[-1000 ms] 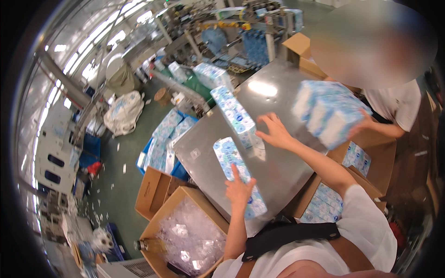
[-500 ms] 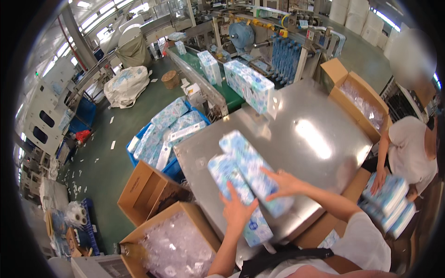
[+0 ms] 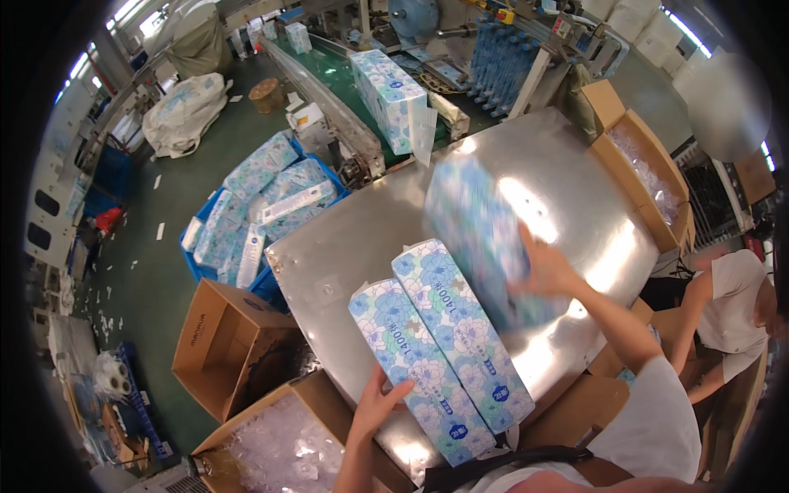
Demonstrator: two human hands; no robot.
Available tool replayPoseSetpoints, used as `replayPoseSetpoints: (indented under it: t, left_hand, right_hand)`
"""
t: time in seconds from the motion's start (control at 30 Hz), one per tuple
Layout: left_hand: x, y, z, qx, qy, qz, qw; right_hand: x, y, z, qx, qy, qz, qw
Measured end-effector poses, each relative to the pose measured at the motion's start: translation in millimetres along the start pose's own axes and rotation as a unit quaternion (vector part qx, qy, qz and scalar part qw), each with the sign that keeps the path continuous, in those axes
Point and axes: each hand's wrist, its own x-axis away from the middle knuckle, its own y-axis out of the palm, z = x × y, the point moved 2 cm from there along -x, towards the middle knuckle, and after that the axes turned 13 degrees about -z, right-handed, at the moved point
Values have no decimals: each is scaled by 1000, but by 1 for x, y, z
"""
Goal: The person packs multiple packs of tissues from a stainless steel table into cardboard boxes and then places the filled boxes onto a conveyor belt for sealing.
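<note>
Already my right hand (image 3: 549, 275) swings a blurred blue floral pack (image 3: 481, 238), palm flat, not clasping; my open left hand (image 3: 378, 403) only steadies two long blue floral tissue packs (image 3: 440, 349) overhanging the steel desk's (image 3: 362, 238) near edge — they could slide off.

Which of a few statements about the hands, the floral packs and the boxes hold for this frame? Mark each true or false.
1. Two floral packs lie side by side on the steel table. True.
2. The left hand touches the nearer pack's edge. True.
3. The right hand is bare of any pack. False: it is on a third, blurred pack.
4. The lined carton at lower left is taped shut. False: it is open.
</note>
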Motion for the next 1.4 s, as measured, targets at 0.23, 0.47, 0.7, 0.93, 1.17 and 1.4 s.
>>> replayPoseSetpoints:
  t: [0.23, 0.47, 0.7, 0.93, 1.17, 1.4]
  left_hand:
    - [-30, -23, -17, 28, -62, -130, 989]
    - [-52, -13, 21, -11, -2, -225, 974]
    - [17, 83, 98, -233, 294, -269, 887]
    - [34, 148, 102, -626, 322, -223, 675]
    - [46, 225, 28, -589, 289, -275, 703]
    - [95, 246, -134, -281, 45, -378, 881]
  right_hand:
    - [60, 99, 35, -621, -48, -347, 701]
    - [106, 95, 42, -607, -66, -181, 771]
    - [286, 12, 6, -367, -236, 200, 877]
    - [432, 60, 24, -262, -271, 361, 853]
    - [540, 83, 25, -268, -263, 438, 817]
    - [495, 146, 68, -287, -85, 292, 908]
